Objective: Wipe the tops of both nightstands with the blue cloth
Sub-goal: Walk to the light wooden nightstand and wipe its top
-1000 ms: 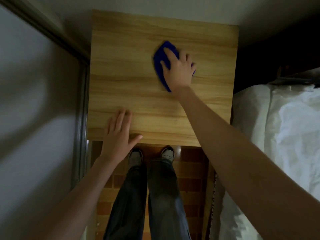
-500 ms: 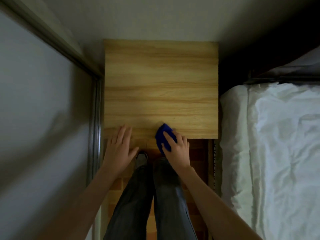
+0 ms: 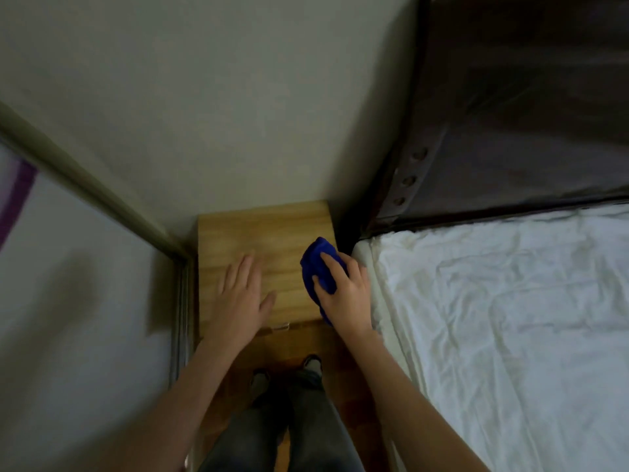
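Observation:
A light wooden nightstand (image 3: 269, 226) stands in the corner between the wall and the bed. My right hand (image 3: 343, 294) presses a bunched blue cloth (image 3: 318, 267) against the nightstand's right edge, fingers spread over the cloth. My left hand (image 3: 240, 294) rests flat on the near left part of the top, fingers apart and holding nothing. Only this one nightstand is in view.
A bed with a wrinkled white sheet (image 3: 493, 318) runs along the right, under a dark headboard (image 3: 510, 114). A pale sliding panel with a metal frame (image 3: 180, 301) closes the left side. My legs and shoes (image 3: 289, 403) stand on a brown tiled floor.
My head has risen and pulled back, so the nightstand looks smaller. My right hand moved the cloth from the front edge up to the right side of the top. My left hand stayed on the top.

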